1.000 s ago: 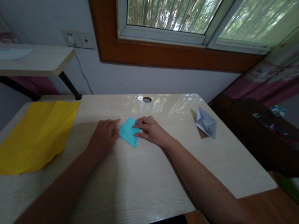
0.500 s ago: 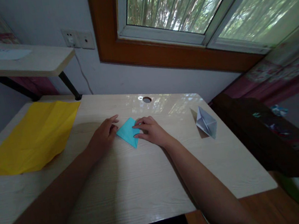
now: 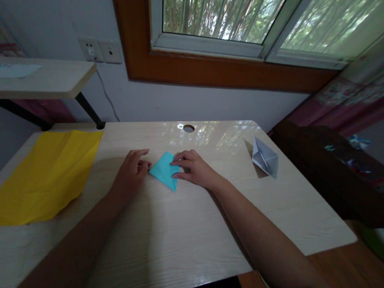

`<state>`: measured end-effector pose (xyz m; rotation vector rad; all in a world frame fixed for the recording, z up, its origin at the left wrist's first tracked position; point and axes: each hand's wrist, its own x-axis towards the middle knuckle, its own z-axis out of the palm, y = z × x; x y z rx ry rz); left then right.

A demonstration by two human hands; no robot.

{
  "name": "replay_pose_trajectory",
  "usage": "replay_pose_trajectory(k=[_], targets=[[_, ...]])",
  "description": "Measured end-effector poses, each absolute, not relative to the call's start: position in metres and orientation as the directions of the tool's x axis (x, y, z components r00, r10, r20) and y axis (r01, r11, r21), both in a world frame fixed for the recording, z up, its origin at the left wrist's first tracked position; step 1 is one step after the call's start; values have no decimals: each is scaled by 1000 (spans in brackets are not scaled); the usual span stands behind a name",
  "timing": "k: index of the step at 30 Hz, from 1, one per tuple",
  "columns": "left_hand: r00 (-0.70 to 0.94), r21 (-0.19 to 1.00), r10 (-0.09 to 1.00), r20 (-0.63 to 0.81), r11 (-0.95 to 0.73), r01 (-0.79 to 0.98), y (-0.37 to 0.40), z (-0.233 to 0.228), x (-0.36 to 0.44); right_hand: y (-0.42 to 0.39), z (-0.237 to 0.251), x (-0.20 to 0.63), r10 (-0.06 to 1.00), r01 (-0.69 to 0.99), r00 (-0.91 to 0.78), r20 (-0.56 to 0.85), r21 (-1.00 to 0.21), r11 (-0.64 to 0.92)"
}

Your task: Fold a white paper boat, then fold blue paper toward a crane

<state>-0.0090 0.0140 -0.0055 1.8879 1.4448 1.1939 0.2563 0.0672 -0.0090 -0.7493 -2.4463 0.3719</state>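
Observation:
A small piece of light-blue origami paper point(image 3: 163, 170), folded into a kite-like shape, lies on the table between my hands. At its left corner, my left hand point(image 3: 132, 170) has the thumb and a curled finger close together, with another finger stretched out above. The exact contact at that corner is hard to see. My right hand point(image 3: 197, 167) grips the right side of the paper, thumb low and fingers above, covering part of that edge.
A large yellow sheet point(image 3: 42, 176) lies on the left of the pale wooden table point(image 3: 189, 237). To the right stands a folded white paper piece point(image 3: 264, 157). A raised shelf point(image 3: 47, 80) is at the back left, and a round hole point(image 3: 188, 128) sits near the rear edge.
My left hand has shifted slightly left. The blue paper's left corner has moved a touch the same way. My right hand stays almost still on the paper.

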Motion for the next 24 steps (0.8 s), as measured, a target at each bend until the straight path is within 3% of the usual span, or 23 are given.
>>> replay_pose_trajectory(k=[14, 24], targets=[[10, 838, 945, 327, -295, 459, 14, 0, -7, 65, -8, 257, 584, 421, -705, 403, -425, 801], [104, 884, 918, 383, -397, 248, 11, -3, -7, 60, -1, 255, 604, 425, -723, 336, -473, 772]])
